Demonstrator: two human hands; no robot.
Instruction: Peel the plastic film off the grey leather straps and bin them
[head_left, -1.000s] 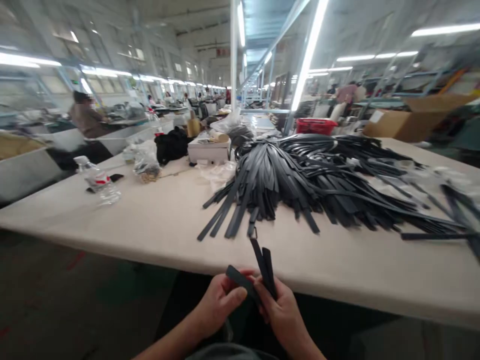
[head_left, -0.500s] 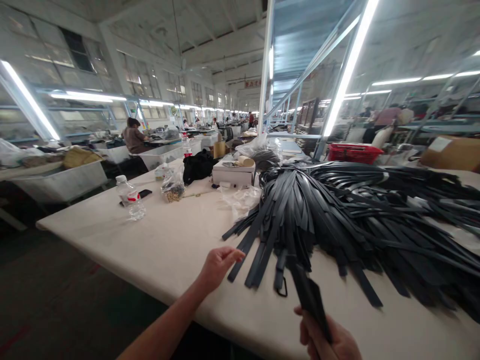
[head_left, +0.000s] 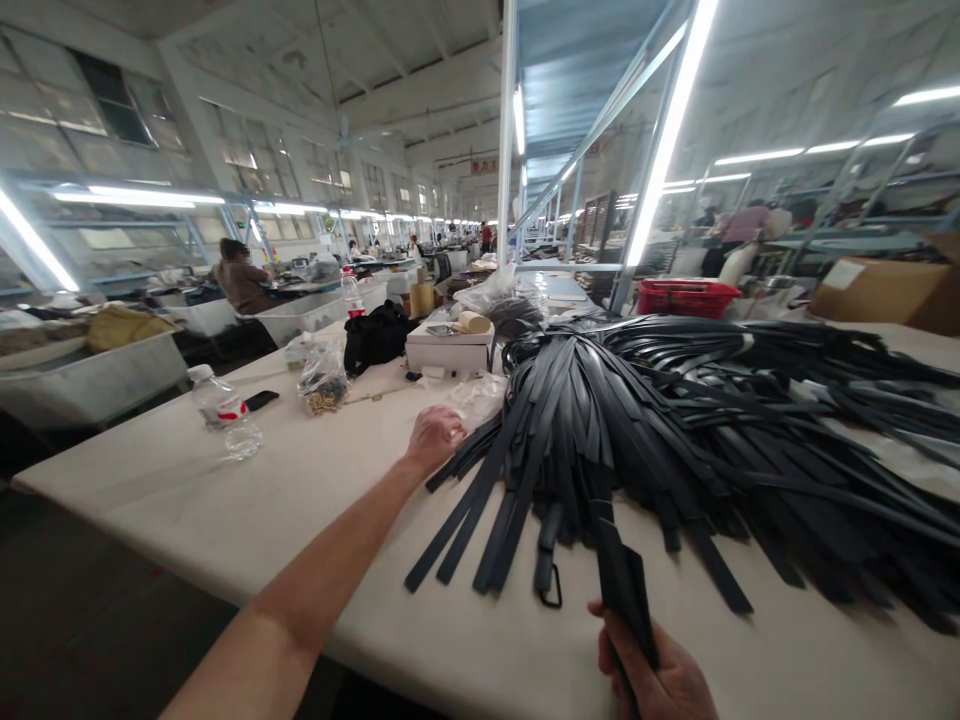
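A large bundle of black straps [head_left: 570, 400] fans out over the table, loose ends toward me. My right hand [head_left: 656, 665] is closed round a black strap [head_left: 622, 580] at the front edge, its far end running up to the bundle. Beside it, a black metal loop [head_left: 555, 588] hangs from another strap end. My left hand [head_left: 435, 437] is at the bundle's left side, close to a clear plastic bag [head_left: 484, 397]. Its fingers are curled, and whatever they may hold is hidden.
On the pale table [head_left: 322, 500] stand a water bottle [head_left: 229, 412], a phone [head_left: 261, 400], a bag of brass-coloured pieces [head_left: 324, 385], a black cloth item [head_left: 379, 335] and a white box [head_left: 450, 350]. A red basket [head_left: 686, 298] sits behind the straps.
My left hand has moved forward from the strap ends to the plastic bag. My right hand stays closed on the strap. The view has shifted slightly to the right.
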